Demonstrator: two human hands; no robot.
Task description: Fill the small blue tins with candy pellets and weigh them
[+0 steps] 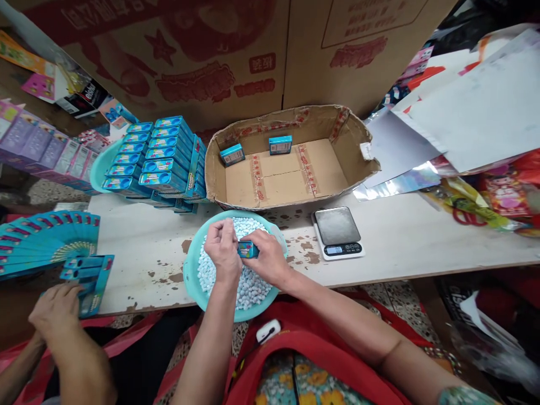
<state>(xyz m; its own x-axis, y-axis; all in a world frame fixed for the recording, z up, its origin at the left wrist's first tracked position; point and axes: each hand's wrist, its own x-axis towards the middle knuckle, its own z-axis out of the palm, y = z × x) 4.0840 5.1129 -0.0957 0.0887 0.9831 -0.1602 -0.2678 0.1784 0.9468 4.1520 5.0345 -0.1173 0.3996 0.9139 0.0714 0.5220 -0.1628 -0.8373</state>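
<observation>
A small blue printed box [248,249] is held above a turquoise basin [192,281] full of small pale-blue and white pellets [252,292]. My right hand [270,257] grips the box at its right end, with the thumb and fingers around it. My left hand [223,247] is closed at the box's left end, its fingers curled in a pinch. What lies inside those fingers is hidden. Behind the basin stands a cut-down cardboard box [291,188], with two blue boxes in it, one at the left [232,154] and one at the back wall [280,145].
Stacks of blue boxes [166,163] rest at the left. A digital scale [338,232] sits right of the basin. A co-worker's hands [59,309] are at flat blue cartons [95,281] far left. Papers and packaging [485,107] pile up at the right.
</observation>
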